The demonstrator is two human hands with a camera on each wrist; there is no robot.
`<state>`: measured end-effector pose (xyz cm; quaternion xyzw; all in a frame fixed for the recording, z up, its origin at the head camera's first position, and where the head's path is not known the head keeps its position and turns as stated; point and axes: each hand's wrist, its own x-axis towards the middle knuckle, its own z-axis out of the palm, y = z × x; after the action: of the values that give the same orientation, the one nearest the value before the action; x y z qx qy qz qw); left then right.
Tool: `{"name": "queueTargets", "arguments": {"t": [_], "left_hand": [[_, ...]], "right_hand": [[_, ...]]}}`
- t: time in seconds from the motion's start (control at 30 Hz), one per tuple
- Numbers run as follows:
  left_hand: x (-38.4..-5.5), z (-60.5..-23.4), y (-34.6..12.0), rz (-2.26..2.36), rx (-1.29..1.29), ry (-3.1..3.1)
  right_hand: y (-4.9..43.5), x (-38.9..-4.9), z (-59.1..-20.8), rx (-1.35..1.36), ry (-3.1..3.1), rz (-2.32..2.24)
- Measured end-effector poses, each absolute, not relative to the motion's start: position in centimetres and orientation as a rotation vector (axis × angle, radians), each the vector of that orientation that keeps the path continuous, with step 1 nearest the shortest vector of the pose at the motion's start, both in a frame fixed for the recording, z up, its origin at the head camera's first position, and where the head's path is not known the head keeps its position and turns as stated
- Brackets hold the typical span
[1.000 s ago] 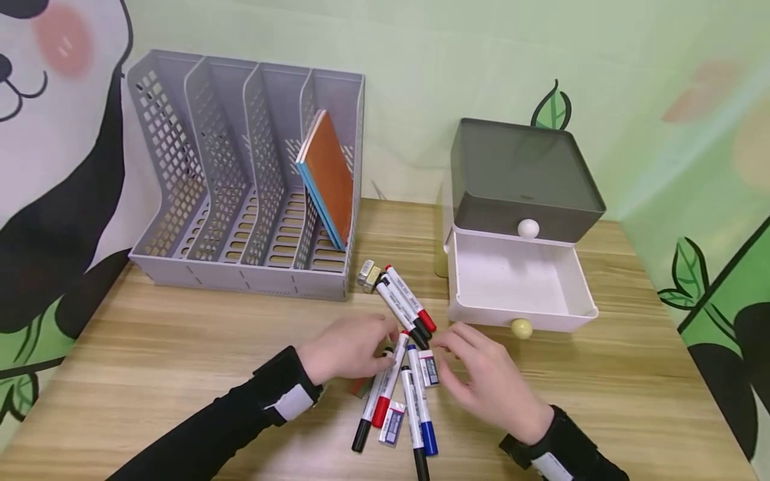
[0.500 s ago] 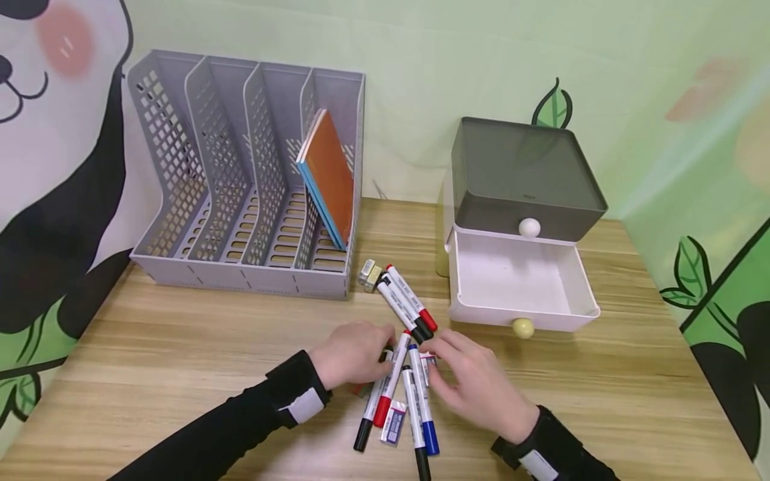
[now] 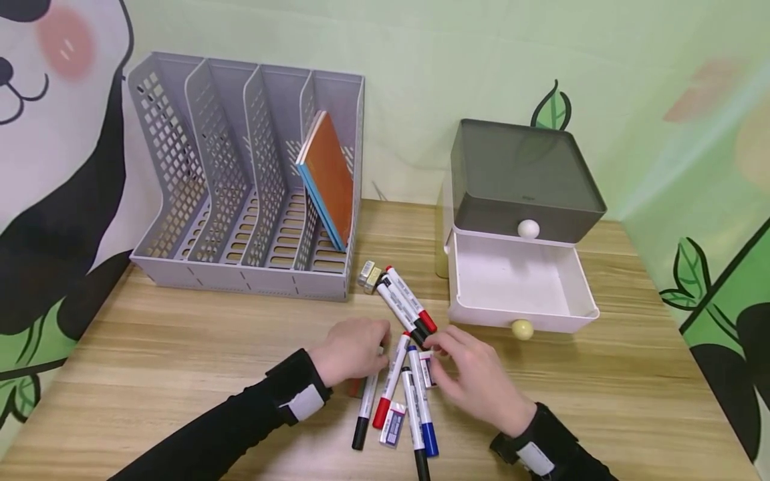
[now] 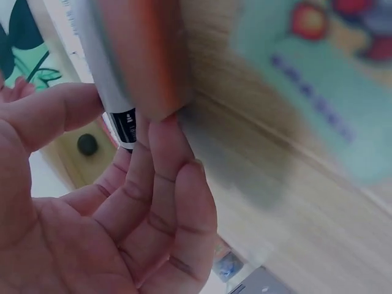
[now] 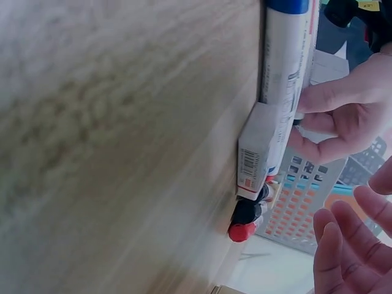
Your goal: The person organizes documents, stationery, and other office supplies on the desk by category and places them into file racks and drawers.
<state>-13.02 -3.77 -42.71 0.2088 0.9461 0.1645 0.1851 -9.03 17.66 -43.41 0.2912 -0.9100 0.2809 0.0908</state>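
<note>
My left hand (image 3: 355, 349) pinches a white marker with a black cap (image 3: 361, 427) between thumb and fingers; its upper part is hidden under the hand. In the left wrist view, a blurred orange block (image 4: 150, 55) lies beside that marker (image 4: 109, 67), right at the fingertips. My right hand (image 3: 481, 377) has loosely bent fingers, holding nothing, right by a small white boxed eraser (image 3: 426, 369). Between the hands lie a red-capped marker (image 3: 392, 381), a blue-capped marker (image 3: 423, 401) and another black-capped marker (image 3: 414, 414). A second boxed eraser (image 3: 393, 425) is below them.
Several more markers (image 3: 403, 304) and small boxed items (image 3: 368, 275) lie farther back. A grey file rack (image 3: 240, 280) holds thin books (image 3: 327, 180) at back left. At back right, a drawer box (image 3: 529, 167) has its white lower drawer (image 3: 511, 274) pulled out.
My left hand has tilted the black-capped marker slightly away from the red-capped one. My right hand has moved a little left, closer to the markers and eraser.
</note>
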Motion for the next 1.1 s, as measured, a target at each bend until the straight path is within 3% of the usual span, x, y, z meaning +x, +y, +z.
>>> {"name": "queueTargets", "arguments": {"t": [0.57, 0.87, 1.1], "left_hand": [[-14.0, -36.6, -5.7, 1.14, 1.008, 2.625], [-14.3, -36.0, -4.9, 1.514, 0.969, 2.515], [-14.7, -35.9, -4.5, 1.654, 0.921, 2.43]], "right_hand": [[17.1, -9.4, -41.7, 0.725, -2.648, 1.546], [16.4, -9.7, -40.8, 0.813, -2.515, 1.999], [16.2, -9.6, -40.2, 0.869, -2.446, 2.098]]}}
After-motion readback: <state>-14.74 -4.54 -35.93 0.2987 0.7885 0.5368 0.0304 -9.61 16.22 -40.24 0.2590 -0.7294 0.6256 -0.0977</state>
